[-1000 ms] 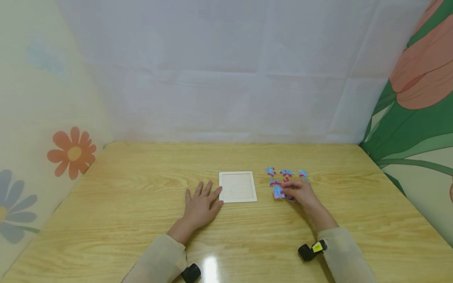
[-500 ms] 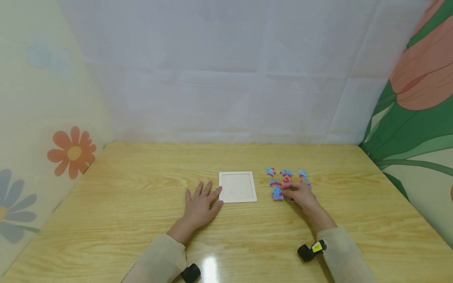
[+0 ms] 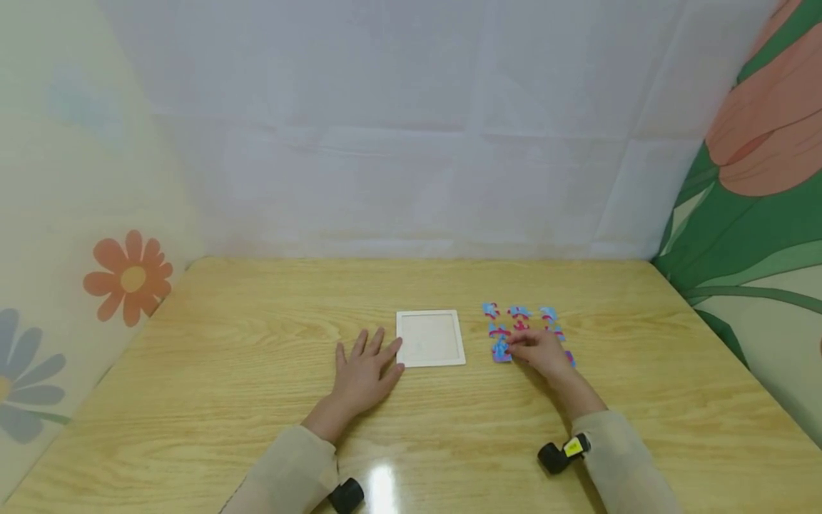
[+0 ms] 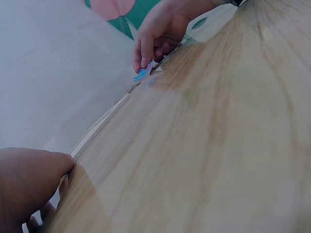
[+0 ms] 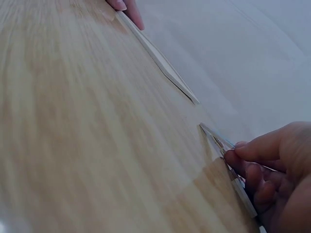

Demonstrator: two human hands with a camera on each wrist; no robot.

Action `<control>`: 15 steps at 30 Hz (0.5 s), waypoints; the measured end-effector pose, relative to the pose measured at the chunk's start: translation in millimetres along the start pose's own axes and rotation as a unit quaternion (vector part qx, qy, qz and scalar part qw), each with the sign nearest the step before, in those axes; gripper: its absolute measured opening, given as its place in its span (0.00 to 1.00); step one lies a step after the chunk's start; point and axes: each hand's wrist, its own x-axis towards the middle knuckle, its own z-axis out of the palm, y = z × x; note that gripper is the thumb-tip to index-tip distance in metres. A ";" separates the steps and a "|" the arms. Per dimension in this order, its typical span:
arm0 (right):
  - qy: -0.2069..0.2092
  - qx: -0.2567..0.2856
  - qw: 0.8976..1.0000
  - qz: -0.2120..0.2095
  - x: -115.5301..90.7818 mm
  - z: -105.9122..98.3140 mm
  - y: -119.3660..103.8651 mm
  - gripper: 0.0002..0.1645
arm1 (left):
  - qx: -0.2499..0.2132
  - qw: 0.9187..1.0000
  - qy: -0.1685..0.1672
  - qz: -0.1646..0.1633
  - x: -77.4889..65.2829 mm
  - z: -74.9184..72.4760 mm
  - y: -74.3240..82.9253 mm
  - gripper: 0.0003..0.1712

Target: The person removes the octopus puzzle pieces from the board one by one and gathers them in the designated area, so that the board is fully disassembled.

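Observation:
My left hand (image 3: 364, 378) lies flat on the table with its fingers spread. Its thumb and index fingertip touch the left edge of a white square frame (image 3: 461, 341). To the right of the frame, my right hand (image 3: 546, 355) pinches a blue and purple jigsaw puzzle piece (image 3: 501, 350) between thumb and finger. In the left wrist view that puzzle piece (image 4: 141, 74) is tilted, and the right wrist view shows it edge-on. Other puzzle pieces (image 3: 519, 313) with blue and pink print lie in loose rows around the right hand, which covers part of them.
The wood-grain table (image 3: 449, 435) reaches back to a white cloth (image 3: 411, 143). Side panels with printed flowers (image 3: 133, 278) stand to the left and right. Dark wrist cameras (image 3: 554, 457) sit below both sleeves.
My right hand has shifted slightly left with the pinched puzzle piece, and a piece at the lower right shows more now. The left hand and the frame stay in place.

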 end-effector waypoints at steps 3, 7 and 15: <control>0.005 -0.003 1.000 -0.006 0.4 0.3 0.0 0.10 | 0.001 1.000 -0.001 -0.001 0.2 0.0 -0.2 0.27; 0.004 0.006 1.000 -0.010 0.3 0.5 -0.7 0.10 | 0.001 1.000 -0.002 -0.001 0.3 0.3 -0.5 0.27; 0.003 -0.005 1.000 -0.007 0.2 0.0 1.0 0.10 | 0.003 1.000 -0.001 0.002 0.1 1.0 -0.9 0.27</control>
